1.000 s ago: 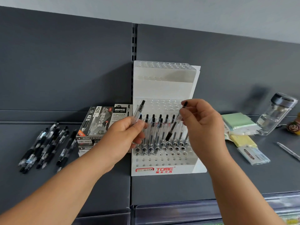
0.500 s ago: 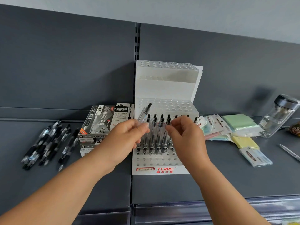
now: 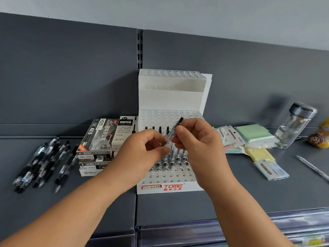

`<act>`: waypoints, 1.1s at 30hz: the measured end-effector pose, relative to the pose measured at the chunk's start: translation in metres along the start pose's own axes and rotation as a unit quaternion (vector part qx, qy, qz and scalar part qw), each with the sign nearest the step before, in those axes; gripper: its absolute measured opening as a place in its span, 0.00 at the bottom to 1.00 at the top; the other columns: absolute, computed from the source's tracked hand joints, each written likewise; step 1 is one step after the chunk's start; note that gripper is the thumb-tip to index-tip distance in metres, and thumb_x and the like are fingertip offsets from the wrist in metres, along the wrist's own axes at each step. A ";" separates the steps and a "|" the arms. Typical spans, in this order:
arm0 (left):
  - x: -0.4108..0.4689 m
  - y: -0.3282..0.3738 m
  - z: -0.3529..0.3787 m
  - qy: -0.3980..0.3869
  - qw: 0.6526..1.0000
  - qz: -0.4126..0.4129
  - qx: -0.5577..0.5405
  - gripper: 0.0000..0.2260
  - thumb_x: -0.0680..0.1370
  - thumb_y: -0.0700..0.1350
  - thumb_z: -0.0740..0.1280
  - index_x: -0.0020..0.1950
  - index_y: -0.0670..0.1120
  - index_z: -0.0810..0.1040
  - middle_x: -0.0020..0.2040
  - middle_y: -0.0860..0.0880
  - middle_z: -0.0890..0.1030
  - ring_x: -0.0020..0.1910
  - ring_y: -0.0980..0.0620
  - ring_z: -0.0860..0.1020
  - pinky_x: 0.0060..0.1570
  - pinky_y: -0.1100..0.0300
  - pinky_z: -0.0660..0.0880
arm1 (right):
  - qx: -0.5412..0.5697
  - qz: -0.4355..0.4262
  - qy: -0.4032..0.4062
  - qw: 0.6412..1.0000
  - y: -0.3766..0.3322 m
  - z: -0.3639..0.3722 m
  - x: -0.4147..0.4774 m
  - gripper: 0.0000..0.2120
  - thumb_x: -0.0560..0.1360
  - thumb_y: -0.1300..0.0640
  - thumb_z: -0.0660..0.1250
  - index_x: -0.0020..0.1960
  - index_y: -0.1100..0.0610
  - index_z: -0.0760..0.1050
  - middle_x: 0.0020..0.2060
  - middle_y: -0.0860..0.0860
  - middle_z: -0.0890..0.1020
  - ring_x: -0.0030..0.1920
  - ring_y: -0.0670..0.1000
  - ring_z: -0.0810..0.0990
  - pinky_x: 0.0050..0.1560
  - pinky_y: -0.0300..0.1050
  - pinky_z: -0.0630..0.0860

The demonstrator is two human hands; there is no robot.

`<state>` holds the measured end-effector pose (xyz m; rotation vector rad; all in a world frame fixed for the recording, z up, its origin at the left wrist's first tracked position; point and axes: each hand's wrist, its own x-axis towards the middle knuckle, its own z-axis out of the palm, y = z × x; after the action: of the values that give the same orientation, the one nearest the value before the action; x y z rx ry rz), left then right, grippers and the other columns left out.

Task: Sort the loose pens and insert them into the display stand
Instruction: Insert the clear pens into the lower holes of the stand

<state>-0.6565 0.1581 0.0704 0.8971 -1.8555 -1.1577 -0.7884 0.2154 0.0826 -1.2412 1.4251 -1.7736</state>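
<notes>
Clear plastic with a black cap, the pen is hanging tilted above the middle rows of the white display stand, with the cap end up and leaning right. The right hand is pinching its upper barrel between thumb and forefinger, and the other fingers are curling loosely. The left hand is curling its fingertips around the lower end. Behind the hands, inserted pens are standing in the stand's rear rows, while holes nearer its front edge are showing open. Just beside the stand's left edge, pen boxes are sitting stacked, and the loose pens are lying well apart, further left. In front of the stand, the shelf is running bare to its lip. To the right, sticky notes and a bottle are sitting near the back wall.
</notes>
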 end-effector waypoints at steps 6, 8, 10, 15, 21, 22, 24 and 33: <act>0.004 -0.001 -0.002 0.062 0.985 0.089 0.135 0.06 0.72 0.45 0.73 0.48 0.52 0.79 0.43 0.56 0.77 0.41 0.62 0.75 0.43 0.70 0.71 | -0.038 -0.046 0.052 0.997 -0.007 -0.024 0.012 0.07 0.76 0.64 0.66 0.41 0.55 0.76 0.30 0.48 0.80 0.33 0.46 0.78 0.39 0.40 0.77; 0.006 -0.001 -0.007 0.118 0.944 0.164 0.263 0.10 0.72 0.47 0.72 0.53 0.50 0.79 0.49 0.57 0.74 0.49 0.61 0.72 0.52 0.66 0.66 | -0.101 -0.077 0.064 0.990 -0.009 -0.032 0.016 0.07 0.76 0.62 0.67 0.41 0.52 0.75 0.30 0.44 0.80 0.33 0.44 0.78 0.38 0.38 0.76; 0.009 -0.003 -0.012 0.129 0.904 0.195 0.357 0.18 0.72 0.49 0.72 0.60 0.46 0.78 0.57 0.51 0.74 0.59 0.51 0.70 0.58 0.58 0.65 | -0.154 -0.093 0.071 0.981 -0.006 -0.036 0.019 0.07 0.76 0.60 0.68 0.41 0.50 0.75 0.31 0.42 0.80 0.34 0.44 0.77 0.38 0.36 0.76; 0.012 -0.007 -0.016 0.026 0.870 0.110 0.480 0.31 0.77 0.59 0.61 0.76 0.49 0.58 0.76 0.51 0.58 0.76 0.50 0.52 0.73 0.53 0.48 | -0.219 -0.092 0.039 0.971 0.010 -0.032 0.021 0.07 0.76 0.58 0.67 0.42 0.48 0.74 0.34 0.46 0.81 0.36 0.46 0.77 0.38 0.38 0.74; 0.009 -0.010 -0.016 0.002 0.874 0.090 0.478 0.30 0.78 0.60 0.59 0.77 0.52 0.55 0.77 0.54 0.54 0.76 0.54 0.50 0.73 0.57 0.46 | -0.269 -0.057 -0.015 0.961 0.037 -0.029 0.023 0.05 0.76 0.56 0.68 0.41 0.50 0.75 0.29 0.46 0.78 0.29 0.44 0.72 0.33 0.40 0.71; 0.009 -0.010 -0.016 0.003 0.875 0.087 0.477 0.30 0.78 0.59 0.59 0.77 0.53 0.55 0.77 0.55 0.54 0.76 0.54 0.50 0.73 0.57 0.46 | -0.273 -0.054 -0.021 0.960 0.040 -0.029 0.022 0.05 0.76 0.56 0.68 0.41 0.50 0.75 0.29 0.47 0.78 0.30 0.45 0.73 0.33 0.42 0.72; 0.009 -0.011 -0.014 0.007 0.876 0.085 0.475 0.30 0.78 0.59 0.60 0.77 0.53 0.55 0.77 0.55 0.54 0.76 0.55 0.50 0.73 0.57 0.46 | -0.270 -0.053 -0.025 0.961 0.043 -0.029 0.021 0.05 0.76 0.55 0.67 0.41 0.50 0.75 0.30 0.48 0.79 0.32 0.47 0.75 0.34 0.43 0.74; 0.008 -0.015 -0.008 0.029 0.877 0.078 0.472 0.30 0.78 0.58 0.61 0.77 0.54 0.55 0.77 0.56 0.54 0.75 0.55 0.51 0.72 0.57 0.47 | -0.272 -0.044 -0.036 0.961 0.047 -0.036 0.022 0.06 0.77 0.54 0.66 0.42 0.53 0.74 0.27 0.47 0.76 0.27 0.45 0.71 0.33 0.44 0.73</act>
<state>-0.6505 0.1433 0.0608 1.2245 -2.3960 -0.0404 -0.8359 0.1994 0.0440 -1.6416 1.9164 -1.4107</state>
